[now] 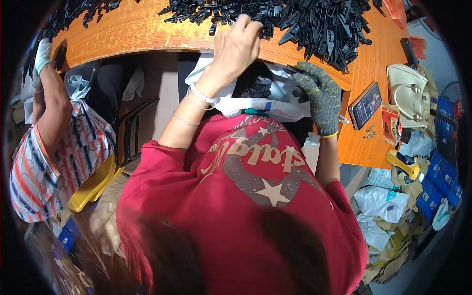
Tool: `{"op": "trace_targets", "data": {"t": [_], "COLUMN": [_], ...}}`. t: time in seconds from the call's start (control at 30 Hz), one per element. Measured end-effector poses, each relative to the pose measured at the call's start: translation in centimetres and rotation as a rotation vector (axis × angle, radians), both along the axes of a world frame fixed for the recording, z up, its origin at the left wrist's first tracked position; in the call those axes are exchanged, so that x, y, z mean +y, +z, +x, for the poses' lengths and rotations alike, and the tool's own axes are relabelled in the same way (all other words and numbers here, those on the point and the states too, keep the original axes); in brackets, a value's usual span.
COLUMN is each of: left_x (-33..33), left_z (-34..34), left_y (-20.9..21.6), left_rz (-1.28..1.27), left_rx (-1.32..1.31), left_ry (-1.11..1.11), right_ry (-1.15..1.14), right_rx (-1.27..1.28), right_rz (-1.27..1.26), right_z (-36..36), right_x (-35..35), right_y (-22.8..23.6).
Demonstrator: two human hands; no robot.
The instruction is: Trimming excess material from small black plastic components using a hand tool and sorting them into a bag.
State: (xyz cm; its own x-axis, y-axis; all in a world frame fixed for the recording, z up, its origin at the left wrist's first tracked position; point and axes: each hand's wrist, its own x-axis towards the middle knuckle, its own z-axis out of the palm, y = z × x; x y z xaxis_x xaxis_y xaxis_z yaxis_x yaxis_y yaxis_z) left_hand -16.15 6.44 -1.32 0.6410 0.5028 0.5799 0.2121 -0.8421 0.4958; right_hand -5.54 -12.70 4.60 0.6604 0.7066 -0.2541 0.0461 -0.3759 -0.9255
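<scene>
My left hand (pixel 237 49), bare and with bracelets at the wrist, reaches to the table's near edge. Its fingers are bent down and closed at the border of a heap of small black plastic clips (pixel 324 34); its fingertips are partly hidden, so what they hold does not show. My right hand (pixel 320 96) wears a grey knitted glove and is held just off the table edge, above my lap. Its fingers are curled, with a thin black clip (pixel 291 68) at the fingertips. Between my hands a white plastic bag (pixel 275 104) lies open on my lap, with black clips (pixel 253 88) inside.
The orange wooden table (pixel 132 29) curves across the front. On its right part are a phone (pixel 365 105), a red packet (pixel 391 123) and a cream handbag (pixel 408 93). At left a co-worker's gloved hand (pixel 43 55) is at more black parts. Bags and blue boxes crowd the right side.
</scene>
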Motion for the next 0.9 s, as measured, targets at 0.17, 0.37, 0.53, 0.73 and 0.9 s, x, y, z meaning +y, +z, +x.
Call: {"op": "trace_targets", "data": {"t": [0.17, 0.37, 0.53, 0.73, 0.9], "left_x": [1.0, 1.3, -0.3, -1.0, -0.8], "left_z": [0.4, 0.7, -0.3, 0.1, 0.9], "left_y": [-0.3, -0.9, -1.2, -1.6, -2.3], "left_rz": [0.072, 0.223, 0.277, 0.149, 0.001], "left_rx": [0.042, 0.028, -0.062, 0.069, -0.042], "left_ry": [-0.033, -0.043, -0.283, -0.433, -0.480], "right_ry": [0.007, 0.031, -0.068, -0.145, -0.079], "right_rx": [0.016, -0.053, 0.053, 0.058, -0.037], "right_rz": [-0.031, -0.048, -0.008, 0.032, 0.037], "right_z": [-0.6, -0.8, -1.0, -0.6, 0.3], "right_x": [0.2, 0.1, 0.2, 0.4, 0.7], "right_y": [-0.2, -0.8, -0.8, -1.2, -1.5]}}
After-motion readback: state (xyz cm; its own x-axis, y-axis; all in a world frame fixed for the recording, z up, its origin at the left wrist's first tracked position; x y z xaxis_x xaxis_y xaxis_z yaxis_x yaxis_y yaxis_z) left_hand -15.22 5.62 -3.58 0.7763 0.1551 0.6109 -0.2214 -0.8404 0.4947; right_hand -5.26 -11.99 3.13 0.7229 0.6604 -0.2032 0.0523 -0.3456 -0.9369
